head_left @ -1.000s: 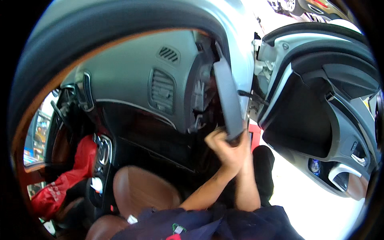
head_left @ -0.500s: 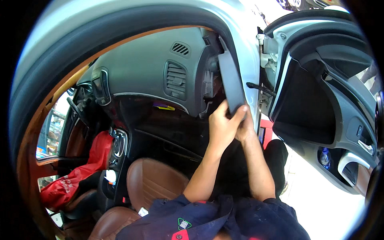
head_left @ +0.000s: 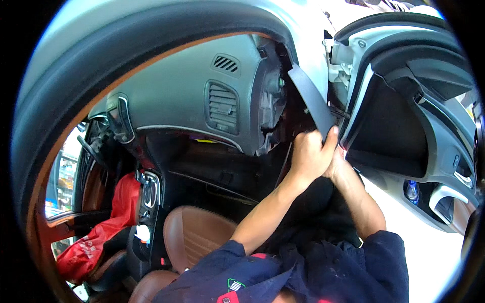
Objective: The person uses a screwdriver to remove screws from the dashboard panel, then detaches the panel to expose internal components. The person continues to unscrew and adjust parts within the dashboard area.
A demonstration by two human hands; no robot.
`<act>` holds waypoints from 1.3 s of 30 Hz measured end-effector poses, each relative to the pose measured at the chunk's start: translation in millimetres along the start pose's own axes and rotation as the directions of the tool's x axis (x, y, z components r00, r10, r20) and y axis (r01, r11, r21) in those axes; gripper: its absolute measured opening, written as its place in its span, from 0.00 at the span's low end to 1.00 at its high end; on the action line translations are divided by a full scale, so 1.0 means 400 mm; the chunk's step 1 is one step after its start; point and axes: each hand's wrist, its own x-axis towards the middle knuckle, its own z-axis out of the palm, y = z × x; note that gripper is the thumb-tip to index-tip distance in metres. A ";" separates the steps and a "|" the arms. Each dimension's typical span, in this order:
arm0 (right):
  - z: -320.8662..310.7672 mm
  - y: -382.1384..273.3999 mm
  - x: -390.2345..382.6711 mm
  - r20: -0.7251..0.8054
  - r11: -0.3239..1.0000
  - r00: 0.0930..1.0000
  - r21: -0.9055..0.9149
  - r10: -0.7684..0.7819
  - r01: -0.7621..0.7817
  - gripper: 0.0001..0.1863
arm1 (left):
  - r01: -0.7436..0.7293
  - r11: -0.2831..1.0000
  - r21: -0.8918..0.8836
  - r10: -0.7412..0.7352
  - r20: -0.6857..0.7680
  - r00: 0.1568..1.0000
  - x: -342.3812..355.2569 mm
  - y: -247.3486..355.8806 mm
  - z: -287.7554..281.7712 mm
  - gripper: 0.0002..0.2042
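Note:
A long, curved grey dashboard end panel [head_left: 310, 97] is gripped at its lower end, tilted with its top toward the dashboard. My left hand [head_left: 307, 155] is closed around it from the dashboard side. Partly hidden behind the left, my right hand [head_left: 335, 162] is closed on the same lower end. The panel stands apart from the dashboard [head_left: 177, 86], whose uncovered side opening [head_left: 273, 96] shows dark brackets and a greenish fastener. A small clip sticks out from the panel's edge facing the dashboard.
The open car door [head_left: 389, 126] stands to the right, a bottle [head_left: 412, 192] in its pocket. A brown leather seat [head_left: 194, 235] lies below left. A red cover [head_left: 103, 232] drapes beyond the centre console [head_left: 148, 202]. The door frame seal [head_left: 151, 22] arches overhead.
Both hands have moved right with the panel, pulling it away from the dashboard's end. The side opening is now more exposed.

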 end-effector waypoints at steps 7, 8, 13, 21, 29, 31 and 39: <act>-0.029 0.043 0.000 -0.083 0.987 0.995 -0.153 -0.055 0.042 0.22 | -0.069 0.996 -0.048 0.068 -0.029 0.997 0.015 0.014 0.040 0.14; -0.039 0.043 -0.004 -0.086 0.986 0.995 -0.163 -0.046 0.032 0.22 | -0.091 0.994 -0.060 0.089 -0.035 0.995 0.022 0.009 0.048 0.14; -0.057 0.058 -0.066 -0.113 0.968 0.990 -0.247 -0.080 0.049 0.21 | 0.055 0.988 -0.141 -0.028 0.189 0.982 0.119 0.036 0.048 0.19; -0.046 0.020 0.063 -0.204 0.887 0.896 -0.338 -0.395 0.314 0.27 | 0.091 0.962 -0.259 -0.045 0.180 0.983 0.186 0.008 0.145 0.22; -0.086 0.036 0.013 -0.267 0.808 0.807 -0.452 -0.527 0.379 0.26 | 0.103 0.991 -0.086 -0.075 0.278 0.958 0.110 0.035 0.072 0.20; -0.094 0.049 -0.038 -0.289 0.789 0.774 -0.466 -0.563 0.400 0.25 | 0.063 0.979 -0.192 -0.010 0.264 0.964 0.076 0.044 0.060 0.20; -0.155 0.118 -0.243 -0.284 0.623 0.581 -0.562 -0.763 0.543 0.21 | -0.096 0.858 -0.505 0.287 0.315 0.905 -0.114 0.156 0.067 0.16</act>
